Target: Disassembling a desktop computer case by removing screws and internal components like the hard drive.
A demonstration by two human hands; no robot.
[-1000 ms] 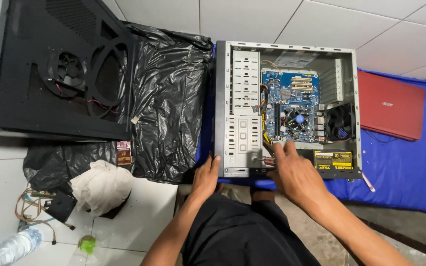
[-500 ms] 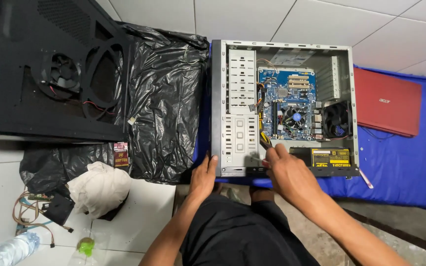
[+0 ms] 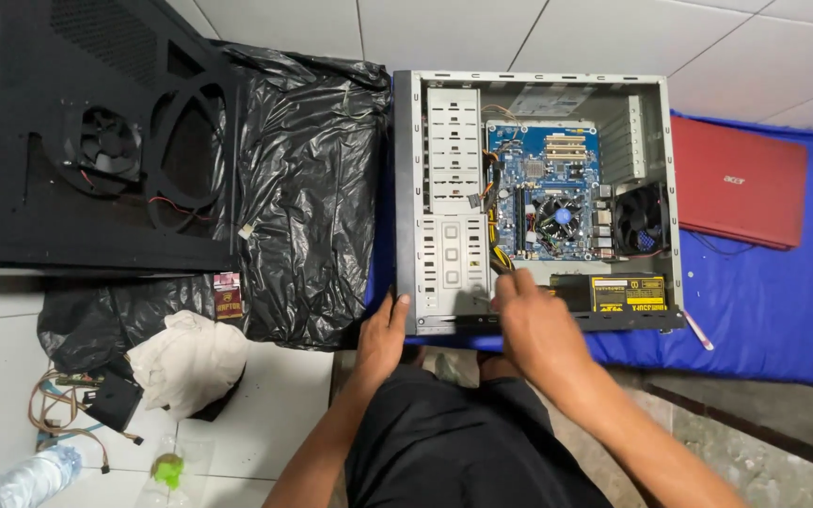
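Because it lies on its side with the panel off, the open computer case (image 3: 538, 202) shows its whole inside: a blue motherboard (image 3: 548, 198) in the middle of the case, a black rear fan (image 3: 640, 221) at the case's right wall, a power supply (image 3: 613, 293) along its near edge and the perforated drive bays (image 3: 454, 202) on its left. The left hand (image 3: 383, 334) grips the case's near left corner, thumb up on the metal rim and fingers curled under. The right hand (image 3: 534, 325) rests over the case's near edge with fingers loosely bent into the interior beside the yellow cables (image 3: 501, 259); whether it pinches anything I cannot tell. The case looks heavy and stiff, with thin sheet edges that may be sharp, so the folded frame rails seem the safest hold; the board and wiring look fragile. Left of the case lie a black plastic sheet (image 3: 303, 188) and the removed side panel (image 3: 96, 141).
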